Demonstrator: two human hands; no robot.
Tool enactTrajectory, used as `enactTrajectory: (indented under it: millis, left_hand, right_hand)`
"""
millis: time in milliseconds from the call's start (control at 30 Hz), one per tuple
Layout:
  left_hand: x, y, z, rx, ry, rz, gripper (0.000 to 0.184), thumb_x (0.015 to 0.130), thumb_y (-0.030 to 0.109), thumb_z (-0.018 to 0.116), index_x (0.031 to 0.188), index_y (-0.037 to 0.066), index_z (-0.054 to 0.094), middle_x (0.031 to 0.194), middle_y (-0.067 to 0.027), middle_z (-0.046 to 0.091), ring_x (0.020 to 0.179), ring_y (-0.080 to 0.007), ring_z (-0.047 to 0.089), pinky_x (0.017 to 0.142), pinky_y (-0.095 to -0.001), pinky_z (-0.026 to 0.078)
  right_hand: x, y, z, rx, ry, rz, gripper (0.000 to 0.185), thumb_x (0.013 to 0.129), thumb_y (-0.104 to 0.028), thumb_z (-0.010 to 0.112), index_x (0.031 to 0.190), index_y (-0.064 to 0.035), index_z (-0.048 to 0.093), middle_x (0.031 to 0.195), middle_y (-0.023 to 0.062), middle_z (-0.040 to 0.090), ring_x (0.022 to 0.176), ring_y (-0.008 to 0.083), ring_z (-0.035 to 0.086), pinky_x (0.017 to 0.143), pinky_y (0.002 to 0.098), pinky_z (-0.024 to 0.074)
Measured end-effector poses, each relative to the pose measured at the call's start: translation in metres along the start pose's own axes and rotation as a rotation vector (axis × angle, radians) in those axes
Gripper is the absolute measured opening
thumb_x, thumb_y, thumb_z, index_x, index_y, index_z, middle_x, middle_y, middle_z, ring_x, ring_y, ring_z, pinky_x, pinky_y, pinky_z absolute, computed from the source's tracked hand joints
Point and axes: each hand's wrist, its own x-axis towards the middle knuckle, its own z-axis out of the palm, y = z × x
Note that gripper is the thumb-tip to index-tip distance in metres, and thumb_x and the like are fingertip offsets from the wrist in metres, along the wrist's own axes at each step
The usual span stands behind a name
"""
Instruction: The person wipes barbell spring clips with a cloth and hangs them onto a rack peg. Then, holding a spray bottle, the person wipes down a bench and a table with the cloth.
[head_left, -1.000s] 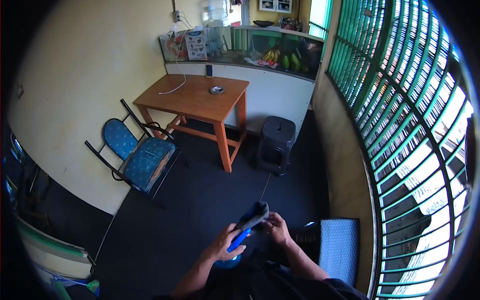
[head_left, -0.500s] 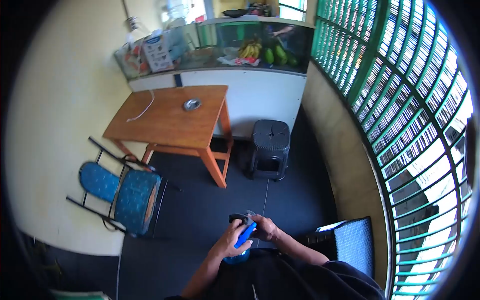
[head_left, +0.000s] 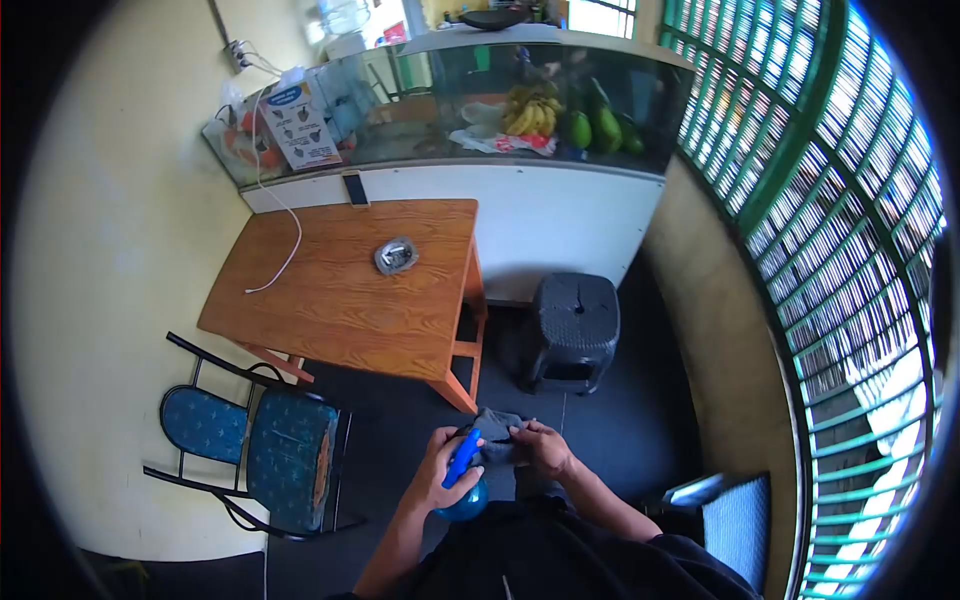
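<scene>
My left hand point(head_left: 440, 472) is wrapped round a spray bottle point(head_left: 462, 458) with a bright blue head; its translucent blue body shows below my fingers. A dark grey cloth point(head_left: 500, 428) is bunched between my two hands. My right hand point(head_left: 546, 450) pinches the cloth at its right side. The cloth's near edge lies against my left fingers, but I cannot tell whether they grip it too. Both hands are low in front of my body, just short of the wooden table point(head_left: 350, 320).
On the table are a metal ashtray point(head_left: 396, 256) and a white cable point(head_left: 297, 238). A blue padded chair point(head_left: 290, 455) stands left, a dark plastic stool point(head_left: 577, 315) ahead. Behind is a glass display case point(head_left: 400, 120) holding bananas point(head_left: 532, 115) and green fruit. Green window bars point(head_left: 800, 180) run along the right.
The view has shifted closer to the table and stool. My hands have moved slightly apart, and the cloth is now more spread out between them. The spray bottle stays in my left hand.
</scene>
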Motion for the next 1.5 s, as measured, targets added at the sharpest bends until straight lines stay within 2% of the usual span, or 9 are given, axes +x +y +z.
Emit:
enactTrajectory:
  millis: [200,267,433,767,967,1133,1300,1367,1500]
  left_hand:
    - [0.055,-0.048,-0.051,0.045,0.221,-0.146,0.041,0.073,0.012,0.072,0.111,0.005,0.062,0.109,-0.0145,0.048,0.103,-0.0292,0.052,0.091,-0.0368,0.042]
    - [0.088,-0.063,-0.077,0.091,0.296,-0.133,0.040,0.072,0.010,0.072,0.111,0.005,0.062,0.110,-0.0141,0.048,0.103,-0.0288,0.053,0.092,-0.0365,0.042]
    - [0.135,-0.109,-0.124,-0.234,0.442,-0.379,0.040,0.071,0.009,0.073,0.109,0.005,0.062,0.109,-0.0118,0.050,0.105,-0.0267,0.053,0.092,-0.0358,0.041]
    - [0.198,-0.228,-0.208,0.222,0.146,-0.278,0.050,0.069,0.020,0.074,0.115,0.005,0.058,0.113,-0.0228,0.048,0.106,-0.0393,0.050,0.093,-0.0435,0.042]
    - [0.219,-0.271,-0.214,0.252,0.134,-0.248,0.056,0.069,0.022,0.074,0.118,0.004,0.056,0.126,-0.0304,0.042,0.118,-0.0458,0.042,0.102,-0.0470,0.036]
    - [0.227,-0.256,-0.208,0.315,0.166,-0.283,0.056,0.068,0.021,0.076,0.118,0.004,0.055,0.134,-0.0330,0.033,0.123,-0.0474,0.038,0.105,-0.0480,0.033]
    - [0.220,-0.219,-0.200,0.278,0.351,-0.244,0.051,0.071,0.018,0.075,0.116,0.004,0.055,0.135,-0.0287,0.032,0.122,-0.0440,0.042,0.103,-0.0464,0.036]
    - [0.213,-0.204,-0.191,-0.130,0.499,-0.369,0.047,0.074,0.015,0.073,0.116,0.004,0.055,0.132,-0.0219,0.037,0.119,-0.0383,0.045,0.101,-0.0428,0.039]
    - [0.220,-0.173,-0.182,-0.222,0.542,-0.384,0.044,0.075,0.013,0.071,0.115,0.003,0.055,0.127,-0.0169,0.040,0.118,-0.0333,0.047,0.099,-0.0392,0.040]
  right_hand:
    - [0.105,-0.079,0.068,-0.288,-0.073,0.015,0.017,0.089,-0.017,0.062,0.098,-0.0039,0.056,0.083,0.0051,0.061,0.072,0.0167,0.064,0.058,0.0280,0.0522]
    - [0.158,-0.101,0.080,-0.625,-0.139,-0.036,0.023,0.090,-0.017,0.058,0.106,0.0000,0.059,0.082,0.0062,0.062,0.070,0.0153,0.062,0.055,0.0250,0.0500]
    - [0.237,-0.150,0.137,-0.820,-0.219,-0.021,0.032,0.090,-0.021,0.055,0.113,-0.0003,0.059,0.090,0.0081,0.064,0.075,0.0159,0.062,0.060,0.0283,0.0515]
    - [0.319,-0.142,0.186,-0.875,-0.039,0.074,0.035,0.090,-0.023,0.056,0.116,-0.0004,0.058,0.091,0.0103,0.065,0.070,0.0161,0.063,0.051,0.0273,0.0485]
    - [0.364,-0.147,0.165,-0.948,0.277,-0.216,0.037,0.087,-0.022,0.062,0.113,0.0034,0.057,0.086,0.0099,0.065,0.066,0.0143,0.061,0.050,0.0267,0.0479]
    - [0.389,-0.181,0.169,-0.652,0.461,-0.278,0.038,0.085,-0.018,0.065,0.112,0.0054,0.053,0.082,0.0117,0.063,0.063,0.0151,0.061,0.048,0.0276,0.0495]
    - [0.417,-0.200,0.170,-0.616,0.299,-0.121,0.035,0.082,-0.016,0.066,0.109,0.0032,0.057,0.087,0.0116,0.065,0.071,0.0184,0.066,0.051,0.0291,0.0531]
    - [0.424,-0.203,0.166,-0.630,0.212,-0.089,0.027,0.085,-0.013,0.063,0.106,0.0027,0.058,0.082,0.0097,0.064,0.067,0.0158,0.064,0.051,0.0272,0.0528]
    - [0.437,-0.198,0.152,-0.586,0.030,-0.096,0.014,0.087,-0.008,0.061,0.098,0.0014,0.062,0.077,0.0063,0.063,0.063,0.0114,0.062,0.051,0.0238,0.0520]
